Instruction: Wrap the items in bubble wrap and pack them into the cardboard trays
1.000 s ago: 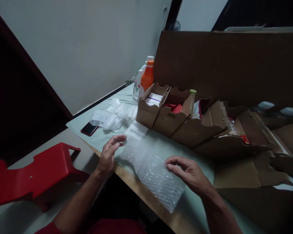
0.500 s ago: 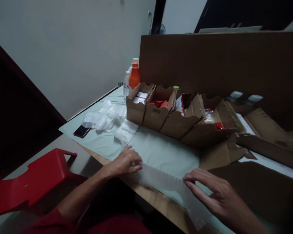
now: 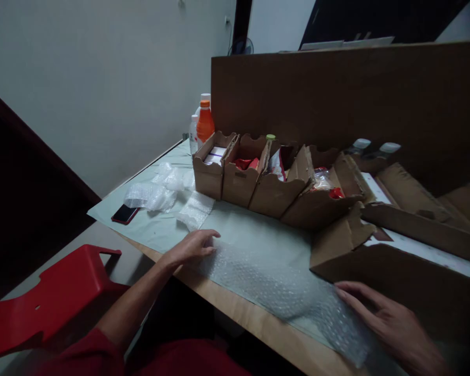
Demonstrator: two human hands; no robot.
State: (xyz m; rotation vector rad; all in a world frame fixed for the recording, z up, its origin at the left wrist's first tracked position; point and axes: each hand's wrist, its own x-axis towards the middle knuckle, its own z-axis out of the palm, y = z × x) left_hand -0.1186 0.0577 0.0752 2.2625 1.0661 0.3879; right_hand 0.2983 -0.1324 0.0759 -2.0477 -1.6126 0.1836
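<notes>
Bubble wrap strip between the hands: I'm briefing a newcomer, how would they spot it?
On the pale green table cover, look in front of the cardboard boxes, along the near edge. The bubble wrap strip lies there, ends near the left hand and right hand. Unlike the smaller pieces near the phone, it's long and spread out.

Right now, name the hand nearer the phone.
Left. The left hand is right of the phone, at one end of the long bubble wrap; the right hand farther right, by its other end.
</notes>
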